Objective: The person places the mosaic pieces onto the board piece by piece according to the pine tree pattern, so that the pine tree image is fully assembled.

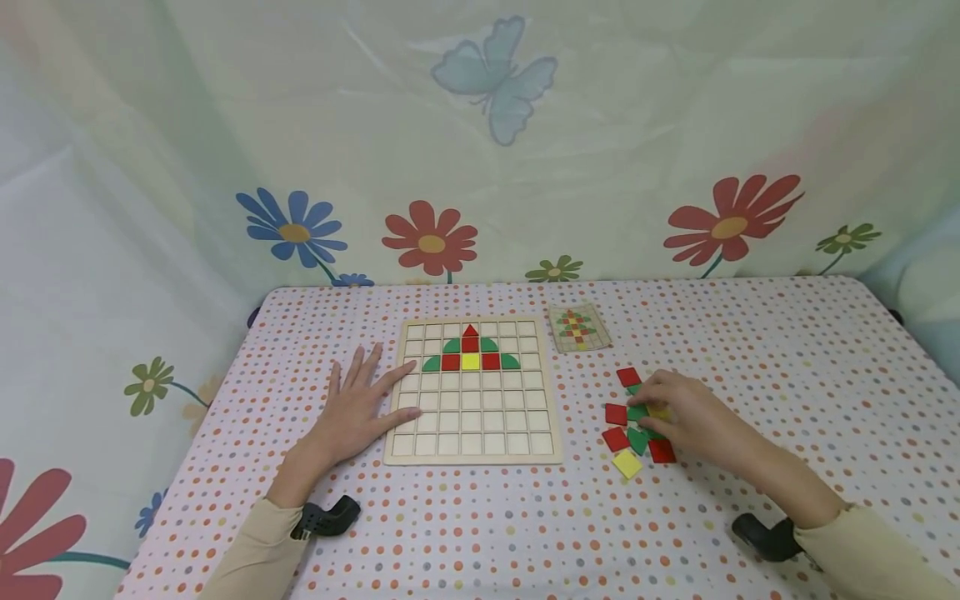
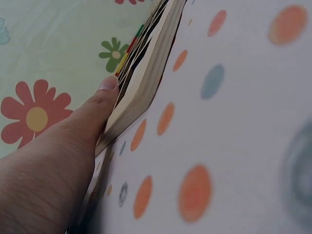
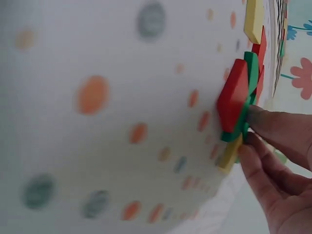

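A square wooden grid board [image 1: 482, 426] lies on the table, its upper rows holding red, green and yellow tiles in a tree-top shape. My left hand [image 1: 358, 414] is spread at the board's left side, thumb and index finger resting on its edge. In the left wrist view the thumb [image 2: 100, 100] touches the board's side [image 2: 131, 102]. To the right, my right hand [image 1: 693, 417] reaches into a loose group of tiles. Its thumb and fingers pinch a green tile [image 1: 637, 412]; the right wrist view shows them close around green among the tiles. Part of the group is hidden under the hand.
A small pattern card [image 1: 579, 327] with a tree design lies right of the board. Red tiles [image 1: 616, 414] and a yellow tile [image 1: 627, 464] lie around the right hand. The dotted tablecloth [image 1: 480, 533] covers the table; a flowered curtain [image 1: 600, 167] hangs behind.
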Tool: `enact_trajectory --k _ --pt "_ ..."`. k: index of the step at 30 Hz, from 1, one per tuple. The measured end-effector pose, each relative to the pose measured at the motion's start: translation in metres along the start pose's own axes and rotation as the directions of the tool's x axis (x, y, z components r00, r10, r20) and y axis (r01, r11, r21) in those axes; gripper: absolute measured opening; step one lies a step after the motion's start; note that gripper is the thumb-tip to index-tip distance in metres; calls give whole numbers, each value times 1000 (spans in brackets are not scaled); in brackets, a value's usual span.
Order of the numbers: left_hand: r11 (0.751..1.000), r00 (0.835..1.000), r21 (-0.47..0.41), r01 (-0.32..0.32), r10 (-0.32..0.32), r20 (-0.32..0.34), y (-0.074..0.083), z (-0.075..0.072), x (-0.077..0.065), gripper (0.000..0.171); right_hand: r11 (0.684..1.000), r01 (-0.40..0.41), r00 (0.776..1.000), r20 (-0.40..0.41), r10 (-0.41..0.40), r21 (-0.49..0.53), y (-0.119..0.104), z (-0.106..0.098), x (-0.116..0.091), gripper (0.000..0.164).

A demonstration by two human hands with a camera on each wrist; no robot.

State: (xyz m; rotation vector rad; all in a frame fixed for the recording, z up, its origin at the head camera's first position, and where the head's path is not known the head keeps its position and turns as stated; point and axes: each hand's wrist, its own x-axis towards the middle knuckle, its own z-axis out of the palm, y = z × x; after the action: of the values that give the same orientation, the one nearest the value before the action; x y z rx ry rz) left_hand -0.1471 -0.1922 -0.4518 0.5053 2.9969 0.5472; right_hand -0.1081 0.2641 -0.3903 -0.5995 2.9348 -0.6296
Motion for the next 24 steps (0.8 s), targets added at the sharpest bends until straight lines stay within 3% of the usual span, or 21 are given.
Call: enact_trajectory --k 13,19,24 --pt "1000 1000 -9 -4 4 -2 3 -1 -1 78 982 -173 983 78 166 80 2 -6 14 23" --pt "1000 1000 -2 -19 19 -11 3 -2 -1 77 981 -155 987 66 148 118 7 -7 13 21" --pt "1000 1000 -8 -17 17 -10 2 -2 -1 77 985 -115 993 3 115 132 8 -3 9 22"
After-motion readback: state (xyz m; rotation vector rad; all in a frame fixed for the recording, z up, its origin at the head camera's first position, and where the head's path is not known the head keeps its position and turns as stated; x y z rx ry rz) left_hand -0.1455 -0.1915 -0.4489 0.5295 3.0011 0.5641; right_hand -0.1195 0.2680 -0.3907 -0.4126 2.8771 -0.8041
